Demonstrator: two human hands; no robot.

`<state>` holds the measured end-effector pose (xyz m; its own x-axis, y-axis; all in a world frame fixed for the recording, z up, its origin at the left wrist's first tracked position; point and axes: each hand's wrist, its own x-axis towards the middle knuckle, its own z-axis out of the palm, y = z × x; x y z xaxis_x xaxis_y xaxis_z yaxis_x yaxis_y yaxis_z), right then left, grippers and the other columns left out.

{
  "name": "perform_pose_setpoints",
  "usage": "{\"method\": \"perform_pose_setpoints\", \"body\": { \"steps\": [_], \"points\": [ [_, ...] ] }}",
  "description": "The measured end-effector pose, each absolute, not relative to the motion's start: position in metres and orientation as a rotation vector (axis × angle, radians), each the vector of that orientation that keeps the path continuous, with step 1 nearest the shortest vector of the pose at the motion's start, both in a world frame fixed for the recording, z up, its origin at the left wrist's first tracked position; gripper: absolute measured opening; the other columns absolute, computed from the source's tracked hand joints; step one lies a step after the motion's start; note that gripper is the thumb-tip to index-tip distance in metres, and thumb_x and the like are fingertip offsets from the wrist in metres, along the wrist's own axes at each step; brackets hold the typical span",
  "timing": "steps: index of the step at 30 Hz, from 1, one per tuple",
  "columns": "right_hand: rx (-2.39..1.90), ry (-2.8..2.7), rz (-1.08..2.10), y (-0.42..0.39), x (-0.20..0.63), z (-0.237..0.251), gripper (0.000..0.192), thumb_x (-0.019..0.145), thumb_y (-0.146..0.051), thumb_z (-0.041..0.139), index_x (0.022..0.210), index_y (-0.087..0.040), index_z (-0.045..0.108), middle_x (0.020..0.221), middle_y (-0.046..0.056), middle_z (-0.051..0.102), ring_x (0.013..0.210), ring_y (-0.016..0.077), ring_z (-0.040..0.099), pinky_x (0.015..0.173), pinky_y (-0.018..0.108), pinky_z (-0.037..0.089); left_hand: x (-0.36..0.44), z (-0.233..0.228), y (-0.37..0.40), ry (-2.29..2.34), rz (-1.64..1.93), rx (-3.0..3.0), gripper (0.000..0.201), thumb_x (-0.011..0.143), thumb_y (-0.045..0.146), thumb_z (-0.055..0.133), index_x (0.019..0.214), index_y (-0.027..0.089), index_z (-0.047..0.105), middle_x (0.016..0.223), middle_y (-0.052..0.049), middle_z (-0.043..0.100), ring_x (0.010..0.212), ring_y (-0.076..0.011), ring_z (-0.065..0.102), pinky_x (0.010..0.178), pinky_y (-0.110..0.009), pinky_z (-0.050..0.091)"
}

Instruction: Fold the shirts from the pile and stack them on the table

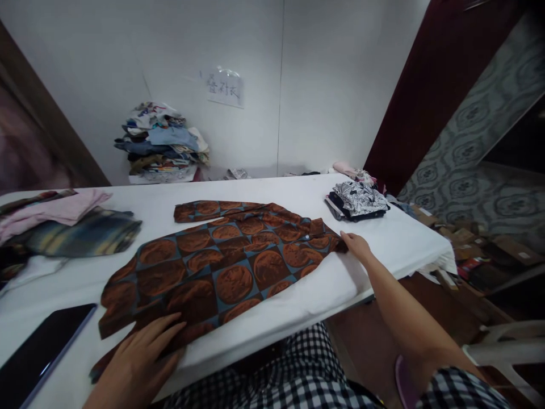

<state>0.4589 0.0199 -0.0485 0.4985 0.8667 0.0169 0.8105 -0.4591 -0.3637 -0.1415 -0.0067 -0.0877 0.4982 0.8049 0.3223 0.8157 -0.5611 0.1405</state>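
A brown shirt [221, 264] with round rust circles on blue squares lies flat on the white table [383, 238], one sleeve stretched along its far edge. The left hand [138, 358] presses on the hem, fingers spread and flat, grasping nothing. The right hand [356, 245] touches the collar end; whether its fingers pinch the soft cloth, I cannot tell. A dark glossy tablet [42, 352] lies near the left hand.

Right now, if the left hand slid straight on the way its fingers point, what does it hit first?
The left hand already lies flat on the brown patterned shirt, fingers pointing up and right. Going on, it would only meet more shirt, probably bunching the cloth; depth is unclear.
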Motion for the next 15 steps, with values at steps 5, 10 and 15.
{"method": "perform_pose_setpoints", "body": {
  "steps": [5, 10, 15],
  "points": [
    [-2.479, -1.442, 0.309, 0.050, 0.467, -0.044, 0.057, 0.078, -0.061, 0.057, 0.103, -0.011, 0.070, 0.108, 0.017, 0.070, 0.100, 0.0287, 0.064, 0.076, 0.030, 0.046, -0.142, -0.083, 0.003, -1.459, -0.530, -2.714, 0.034, 0.073, 0.039, 0.053, 0.100, 0.035, 0.073, 0.113, -0.001, 0.072, 0.104, -0.0260, 0.067, 0.090, -0.040, 0.055],
    [-2.474, -1.486, 0.359, 0.079, 0.469, -0.047, 0.031, 0.068, -0.045, 0.073, 0.079, -0.017, 0.070, 0.087, 0.010, 0.072, 0.085, 0.0234, 0.065, 0.068, 0.026, 0.043, -0.138, -0.077, 0.004, -1.572, -0.589, -2.703, 0.044, 0.069, 0.028, 0.042, 0.094, 0.047, 0.073, 0.107, 0.006, 0.073, 0.100, -0.0248, 0.068, 0.087, -0.041, 0.056],
    [-2.474, -1.298, 0.287, 0.090, 0.488, -0.047, 0.017, 0.078, -0.033, 0.063, 0.076, -0.016, 0.068, 0.085, 0.010, 0.070, 0.084, 0.0218, 0.064, 0.066, 0.026, 0.042, -0.144, -0.079, 0.011, -1.630, -0.724, -2.710, 0.048, 0.065, 0.030, 0.042, 0.093, 0.059, 0.069, 0.103, 0.013, 0.074, 0.098, -0.0260, 0.070, 0.086, -0.043, 0.056]
  ]
}}
